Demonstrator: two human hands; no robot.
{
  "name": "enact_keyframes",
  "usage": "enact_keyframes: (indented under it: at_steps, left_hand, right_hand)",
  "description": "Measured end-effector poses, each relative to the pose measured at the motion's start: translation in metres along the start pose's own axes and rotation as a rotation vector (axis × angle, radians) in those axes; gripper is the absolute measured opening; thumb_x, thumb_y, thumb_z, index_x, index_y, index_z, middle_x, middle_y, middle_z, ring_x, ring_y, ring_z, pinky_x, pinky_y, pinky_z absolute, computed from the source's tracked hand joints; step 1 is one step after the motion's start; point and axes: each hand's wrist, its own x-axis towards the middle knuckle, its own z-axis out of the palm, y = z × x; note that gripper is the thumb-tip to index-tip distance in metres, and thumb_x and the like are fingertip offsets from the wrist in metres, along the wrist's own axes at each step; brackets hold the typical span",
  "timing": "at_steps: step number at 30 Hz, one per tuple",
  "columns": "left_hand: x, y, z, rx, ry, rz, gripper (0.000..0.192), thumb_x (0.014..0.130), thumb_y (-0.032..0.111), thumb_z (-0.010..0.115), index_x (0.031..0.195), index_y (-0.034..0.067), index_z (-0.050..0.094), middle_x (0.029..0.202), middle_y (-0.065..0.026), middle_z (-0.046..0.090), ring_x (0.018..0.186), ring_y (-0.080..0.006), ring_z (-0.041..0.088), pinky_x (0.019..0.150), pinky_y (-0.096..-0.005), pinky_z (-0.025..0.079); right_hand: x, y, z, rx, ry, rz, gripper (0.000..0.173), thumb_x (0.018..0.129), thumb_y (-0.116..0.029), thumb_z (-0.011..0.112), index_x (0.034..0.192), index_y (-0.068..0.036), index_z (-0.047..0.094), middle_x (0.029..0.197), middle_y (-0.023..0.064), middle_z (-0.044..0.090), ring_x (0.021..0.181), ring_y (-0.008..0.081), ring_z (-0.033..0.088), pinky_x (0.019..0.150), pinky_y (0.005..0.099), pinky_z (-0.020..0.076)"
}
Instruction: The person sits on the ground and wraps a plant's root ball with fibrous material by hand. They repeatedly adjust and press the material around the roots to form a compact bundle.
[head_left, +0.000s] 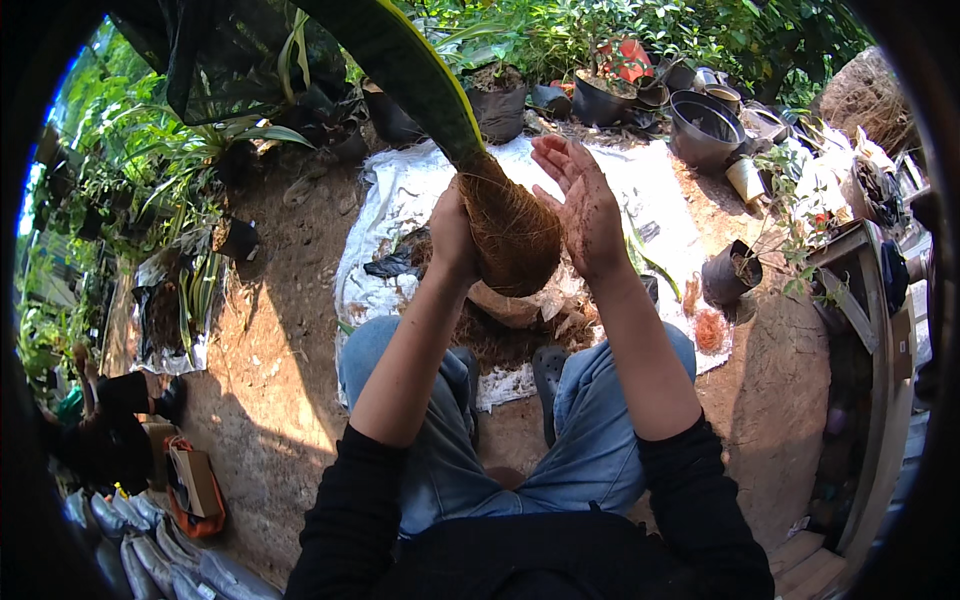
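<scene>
A snake plant leaf (409, 71) with yellow edges rises from a tapered root ball (511, 229) wrapped in brown coconut fibre. My left hand (452, 234) grips the wrapped ball on its left side. On the right, my right hand (586, 206) is raised with its palm towards the ball and its fingers apart; bits of soil or fibre cling to it. Below the ball, a shallow container (504, 306) and loose brown coconut fibre (487, 345) lie on a white woven sack (645, 172) between my feet.
Black pots (705, 127) and plant bags stand along the back. A potted plant (729, 274) and orange string (709, 330) are at the right, near a wooden frame (870, 285). At the far left a person (97, 420) sits near an orange-edged basket (196, 487) and several filled grey bags (154, 551).
</scene>
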Motion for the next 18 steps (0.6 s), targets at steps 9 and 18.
enact_keyframes:
  at_steps: [9,18]
  left_hand:
    - [0.019,0.023,-0.043,-0.206,-0.118,0.118,0.039,0.095,0.031,0.035,0.104,-0.001,0.055,0.094,-0.0185,0.064,0.083,-0.0319,0.066,0.073,-0.0440,0.056]
    - [0.015,0.020,-0.044,-0.361,-0.108,-0.061,0.042,0.094,0.031,0.032,0.103,-0.002,0.056,0.096,-0.0185,0.063,0.082,-0.0320,0.064,0.075,-0.0424,0.055]
  right_hand:
    - [-0.007,-0.020,0.003,-0.254,0.239,-0.667,0.038,0.096,-0.026,0.038,0.125,-0.002,0.046,0.132,0.0162,0.049,0.127,0.0240,0.043,0.107,0.0402,0.0307]
    - [-0.046,0.015,0.037,-1.212,-0.487,-0.986,0.048,0.089,-0.025,0.055,0.136,-0.020,0.048,0.141,0.0073,0.045,0.135,0.0265,0.037,0.114,0.0454,0.0218]
